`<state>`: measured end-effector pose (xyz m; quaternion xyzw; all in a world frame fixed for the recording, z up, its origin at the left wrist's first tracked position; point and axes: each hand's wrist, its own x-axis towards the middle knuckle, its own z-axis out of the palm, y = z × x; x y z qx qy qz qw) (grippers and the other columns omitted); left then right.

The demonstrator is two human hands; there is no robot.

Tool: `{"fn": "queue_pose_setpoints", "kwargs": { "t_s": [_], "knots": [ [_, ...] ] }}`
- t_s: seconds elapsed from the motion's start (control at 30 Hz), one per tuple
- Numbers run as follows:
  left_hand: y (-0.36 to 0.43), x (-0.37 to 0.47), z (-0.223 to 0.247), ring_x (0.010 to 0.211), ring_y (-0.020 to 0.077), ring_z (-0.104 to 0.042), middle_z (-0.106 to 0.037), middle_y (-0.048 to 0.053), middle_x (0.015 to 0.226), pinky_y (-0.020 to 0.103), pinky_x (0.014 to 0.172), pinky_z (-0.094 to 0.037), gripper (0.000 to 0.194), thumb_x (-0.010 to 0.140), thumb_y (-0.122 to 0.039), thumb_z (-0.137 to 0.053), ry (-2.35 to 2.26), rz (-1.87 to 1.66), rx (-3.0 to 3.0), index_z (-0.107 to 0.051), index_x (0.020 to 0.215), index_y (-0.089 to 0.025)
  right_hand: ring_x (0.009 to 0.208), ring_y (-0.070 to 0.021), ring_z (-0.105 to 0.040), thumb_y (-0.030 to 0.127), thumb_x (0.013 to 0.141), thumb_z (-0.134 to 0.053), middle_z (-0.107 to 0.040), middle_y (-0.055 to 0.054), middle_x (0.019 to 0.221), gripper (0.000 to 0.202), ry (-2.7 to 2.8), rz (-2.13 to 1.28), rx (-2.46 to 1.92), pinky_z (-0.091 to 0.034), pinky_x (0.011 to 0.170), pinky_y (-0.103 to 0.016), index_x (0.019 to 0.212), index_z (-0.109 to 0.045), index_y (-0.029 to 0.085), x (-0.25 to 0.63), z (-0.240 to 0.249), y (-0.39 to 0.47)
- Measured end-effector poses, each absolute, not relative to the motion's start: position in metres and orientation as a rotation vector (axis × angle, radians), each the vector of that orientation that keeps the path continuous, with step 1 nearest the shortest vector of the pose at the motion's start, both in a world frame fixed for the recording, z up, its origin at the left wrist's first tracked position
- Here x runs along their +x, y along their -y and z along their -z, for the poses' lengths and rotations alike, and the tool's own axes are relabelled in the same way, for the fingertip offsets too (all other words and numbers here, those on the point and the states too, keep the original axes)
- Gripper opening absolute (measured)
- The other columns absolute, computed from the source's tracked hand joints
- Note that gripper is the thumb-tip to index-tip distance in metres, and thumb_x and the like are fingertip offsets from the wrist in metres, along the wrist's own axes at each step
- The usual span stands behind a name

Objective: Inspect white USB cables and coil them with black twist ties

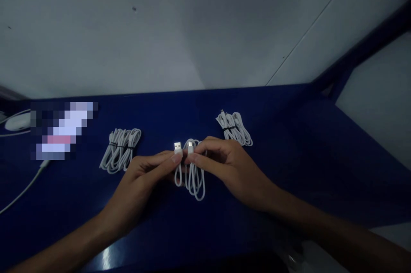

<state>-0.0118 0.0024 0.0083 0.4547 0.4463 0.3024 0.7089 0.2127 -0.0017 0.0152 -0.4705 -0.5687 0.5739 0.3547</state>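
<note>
A white cable point(196, 178) is looped into a bundle between my two hands, over the blue table. My left hand point(146, 174) pinches it just below the wide USB plug, which points away from me. Beside that plug, the smaller connector point(190, 147) is pinched between the thumb and index finger of my right hand point(229, 161). The two metal ends stand side by side, slightly apart. Cable loops hang down below my fingertips.
Bundled white cables point(120, 148) lie to the left, with black ties. More tied cables point(234, 128) lie at the back right. A blurred-out bright device point(69, 129) with a white cord is on the blue table point(173, 110), which meets a grey wall.
</note>
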Motion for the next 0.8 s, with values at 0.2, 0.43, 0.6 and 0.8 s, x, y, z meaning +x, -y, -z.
{"fn": "queue_pose_setpoints", "kwargs": {
  "t_s": [0.2, 0.43, 0.6, 0.8],
  "knots": [
    [-0.0042, -0.0091, -0.0109, 0.103, 0.0243, -0.070, -0.085, 0.008, 0.116, 0.038, 0.099, -0.051, 0.025, 0.110, -0.035, -0.070, -0.995, -0.689, 1.016, -0.092, 0.107, -0.025, 0.085, -0.0182, -0.065, 0.044, 0.107, -0.074, -0.068, -0.002, 0.095, 0.026, 1.465, -1.498, -1.211, -0.053, 0.080, -0.037, 0.095, -0.084, 0.024, 0.2141, -0.0170, 0.0020],
    [-0.0049, -0.0126, -0.0052, 0.094, 0.0238, -0.074, -0.086, 0.009, 0.108, 0.036, 0.091, -0.057, 0.030, 0.110, -0.042, -0.070, -1.005, -0.679, 1.002, -0.092, 0.109, -0.023, 0.086, -0.0197, -0.068, 0.049, 0.106, -0.076, -0.072, -0.004, 0.100, 0.027, 1.471, -1.496, -1.162, -0.057, 0.081, -0.039, 0.098, -0.085, 0.025, 0.2153, -0.0112, 0.0009],
    [-0.0049, -0.0130, -0.0069, 0.095, 0.0239, -0.075, -0.086, 0.011, 0.114, 0.034, 0.084, -0.058, 0.034, 0.111, -0.045, -0.067, -0.983, -0.692, 0.976, -0.092, 0.110, -0.022, 0.083, -0.0185, -0.065, 0.048, 0.106, -0.075, -0.068, -0.002, 0.096, 0.027, 1.422, -1.466, -1.194, -0.053, 0.077, -0.037, 0.095, -0.082, 0.023, 0.2135, -0.0084, 0.0036],
    [-0.0077, -0.0130, -0.0087, 0.085, 0.0200, -0.072, -0.086, 0.010, 0.111, 0.032, 0.081, -0.060, 0.028, 0.109, -0.038, -0.070, -0.944, -0.686, 0.970, -0.092, 0.110, -0.022, 0.084, -0.0184, -0.064, 0.045, 0.106, -0.075, -0.067, -0.002, 0.097, 0.026, 1.409, -1.493, -1.182, -0.052, 0.078, -0.038, 0.096, -0.082, 0.023, 0.2118, -0.0134, 0.0072]
  ]
}}
